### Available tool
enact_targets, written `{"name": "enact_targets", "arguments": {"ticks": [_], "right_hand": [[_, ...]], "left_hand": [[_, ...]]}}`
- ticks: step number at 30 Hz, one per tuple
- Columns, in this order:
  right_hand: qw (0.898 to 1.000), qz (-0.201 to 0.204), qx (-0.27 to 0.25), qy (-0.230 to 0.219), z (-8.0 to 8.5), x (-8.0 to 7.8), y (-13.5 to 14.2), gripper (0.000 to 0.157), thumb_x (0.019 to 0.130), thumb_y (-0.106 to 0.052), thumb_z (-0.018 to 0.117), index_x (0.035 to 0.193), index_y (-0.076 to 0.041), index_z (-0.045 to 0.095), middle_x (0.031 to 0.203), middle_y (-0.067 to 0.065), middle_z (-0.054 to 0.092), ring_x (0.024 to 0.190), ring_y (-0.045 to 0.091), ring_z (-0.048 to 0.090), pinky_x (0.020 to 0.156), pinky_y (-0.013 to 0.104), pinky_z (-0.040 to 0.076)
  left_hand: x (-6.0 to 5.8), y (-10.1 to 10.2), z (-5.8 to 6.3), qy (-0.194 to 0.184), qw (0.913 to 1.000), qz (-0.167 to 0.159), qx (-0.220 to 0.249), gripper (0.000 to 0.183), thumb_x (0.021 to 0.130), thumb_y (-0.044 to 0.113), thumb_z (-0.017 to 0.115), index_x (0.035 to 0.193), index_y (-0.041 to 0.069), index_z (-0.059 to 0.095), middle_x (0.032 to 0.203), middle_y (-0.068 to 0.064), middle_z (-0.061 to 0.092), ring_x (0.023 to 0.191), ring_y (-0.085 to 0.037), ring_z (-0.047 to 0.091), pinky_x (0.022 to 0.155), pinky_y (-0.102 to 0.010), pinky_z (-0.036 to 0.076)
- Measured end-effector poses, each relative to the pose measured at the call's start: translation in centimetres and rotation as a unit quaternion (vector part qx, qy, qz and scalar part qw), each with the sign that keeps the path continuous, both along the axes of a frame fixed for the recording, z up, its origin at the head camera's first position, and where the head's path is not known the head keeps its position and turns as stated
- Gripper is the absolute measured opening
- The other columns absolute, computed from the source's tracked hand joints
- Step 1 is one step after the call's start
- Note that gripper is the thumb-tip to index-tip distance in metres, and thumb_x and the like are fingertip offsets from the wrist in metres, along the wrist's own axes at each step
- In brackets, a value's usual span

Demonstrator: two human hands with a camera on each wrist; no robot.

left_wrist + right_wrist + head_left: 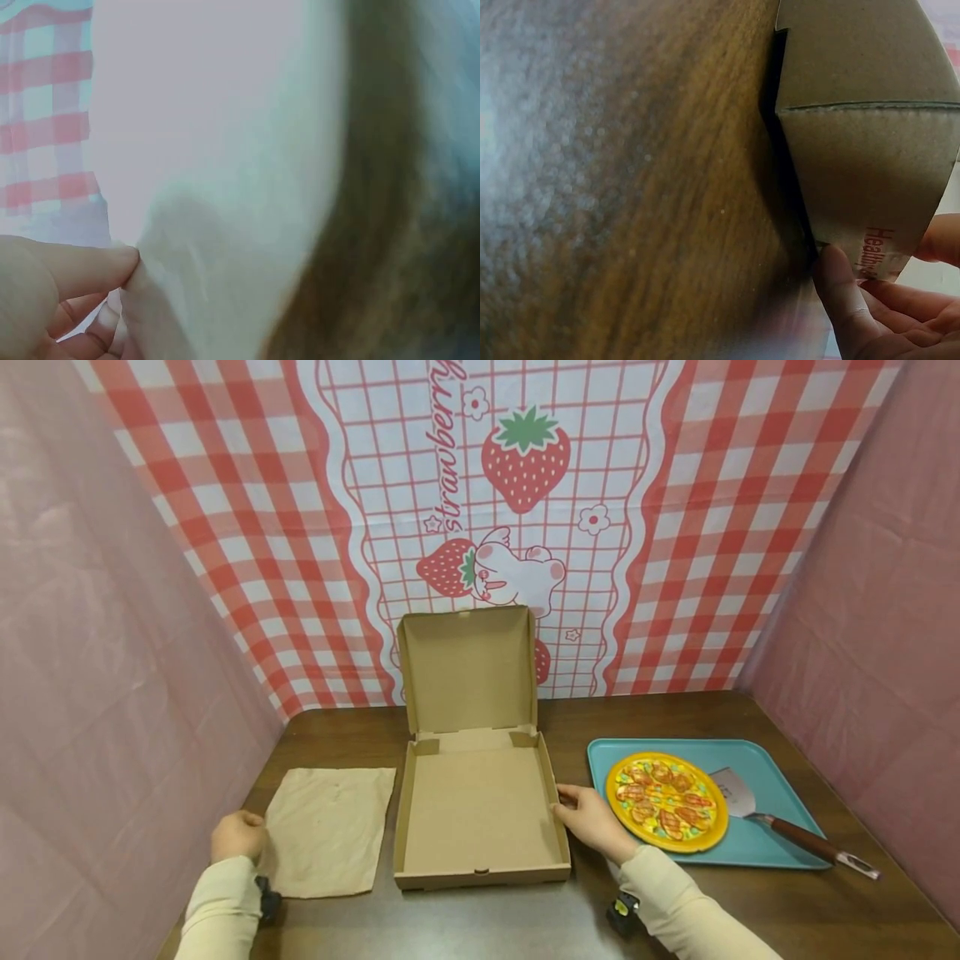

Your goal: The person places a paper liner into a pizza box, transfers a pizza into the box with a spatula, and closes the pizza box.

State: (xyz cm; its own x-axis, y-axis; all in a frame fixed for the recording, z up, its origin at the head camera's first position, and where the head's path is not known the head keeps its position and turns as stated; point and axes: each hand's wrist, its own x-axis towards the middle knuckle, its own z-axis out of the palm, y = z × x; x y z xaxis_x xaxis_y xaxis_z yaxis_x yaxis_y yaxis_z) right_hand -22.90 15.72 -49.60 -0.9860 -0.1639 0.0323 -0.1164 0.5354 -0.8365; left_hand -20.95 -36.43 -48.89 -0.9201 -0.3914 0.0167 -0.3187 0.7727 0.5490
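Note:
A sheet of brown paper [330,831] lies left of the box, and its left edge is pinched between the thumb and fingers of my left hand [238,837]. In the left wrist view the pale sheet [217,225] stretches away from those fingertips. An empty cardboard pizza box [476,810] stands in the middle with its lid [471,672] raised. My right hand [592,818] grips the box's right side wall. Up close, red lettering shows on the box wall [870,172], beside the right hand's fingers [836,274].
On the right, a teal tray [780,847] carries a toy pizza [667,802] with a yellow crust. A metal pizza server [798,839] lies across it, its brown handle reaching past the tray's edge. A checked strawberry cloth [255,527] hangs behind the wooden table [450,922].

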Motion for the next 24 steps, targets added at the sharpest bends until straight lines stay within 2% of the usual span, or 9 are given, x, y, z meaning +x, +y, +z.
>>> {"name": "enact_targets", "arguments": {"ticks": [4,10,17,22,24], "right_hand": [[1.0,-0.001,-0.001,0.003,0.0,0.0,0.0,0.042,0.091,-0.004,0.061,0.126,0.018,0.055,0.118,0.03,0.066,0.107,0.035,0.066,0.088,0.043,0.056],[1.0,-0.003,-0.003,0.008,0.0,0.1,0.0,0.042,0.09,-0.004,0.061,0.126,0.018,0.055,0.117,0.031,0.066,0.106,0.035,0.066,0.088,0.043,0.056],[1.0,-0.003,-0.011,0.004,0.1,0.1,0.0,0.042,0.091,-0.003,0.06,0.127,0.019,0.054,0.118,0.032,0.065,0.107,0.036,0.066,0.088,0.043,0.056],[1.0,-0.003,-0.013,0.006,0.0,0.1,0.0,0.042,0.092,-0.003,0.06,0.127,0.019,0.054,0.118,0.031,0.065,0.107,0.035,0.066,0.088,0.042,0.056],[1.0,-0.002,-0.013,0.006,0.0,0.1,0.0,0.042,0.092,-0.003,0.06,0.127,0.018,0.054,0.118,0.031,0.065,0.107,0.035,0.066,0.088,0.042,0.056]], "left_hand": [[0.5,-0.2,0.1,0.016,0.9995,0.016,0.021,0.023,0.082,0.007,0.056,0.092,-0.011,0.066,0.095,-0.032,0.065,0.088,-0.046,0.061,0.074,-0.046,0.049],[1.1,-0.7,0.0,0.028,0.9985,0.028,0.037,0.026,0.085,0.011,0.057,0.096,-0.012,0.067,0.097,-0.031,0.067,0.09,-0.045,0.061,0.068,-0.035,0.046],[1.5,-1.1,0.0,0.051,0.9957,0.049,0.06,0.027,0.088,0.011,0.059,0.099,-0.011,0.068,0.094,-0.028,0.069,0.081,-0.031,0.062,0.064,-0.025,0.042],[1.8,-1.2,0.4,0.06,0.9937,0.069,0.064,0.028,0.089,0.012,0.058,0.102,-0.011,0.069,0.103,-0.03,0.068,0.092,-0.041,0.062,0.068,-0.025,0.042],[2.0,-1.1,0.7,0.068,0.9924,0.077,0.068,0.027,0.09,0.011,0.058,0.102,-0.011,0.069,0.106,-0.031,0.067,0.094,-0.04,0.062,0.068,-0.023,0.041]]}}
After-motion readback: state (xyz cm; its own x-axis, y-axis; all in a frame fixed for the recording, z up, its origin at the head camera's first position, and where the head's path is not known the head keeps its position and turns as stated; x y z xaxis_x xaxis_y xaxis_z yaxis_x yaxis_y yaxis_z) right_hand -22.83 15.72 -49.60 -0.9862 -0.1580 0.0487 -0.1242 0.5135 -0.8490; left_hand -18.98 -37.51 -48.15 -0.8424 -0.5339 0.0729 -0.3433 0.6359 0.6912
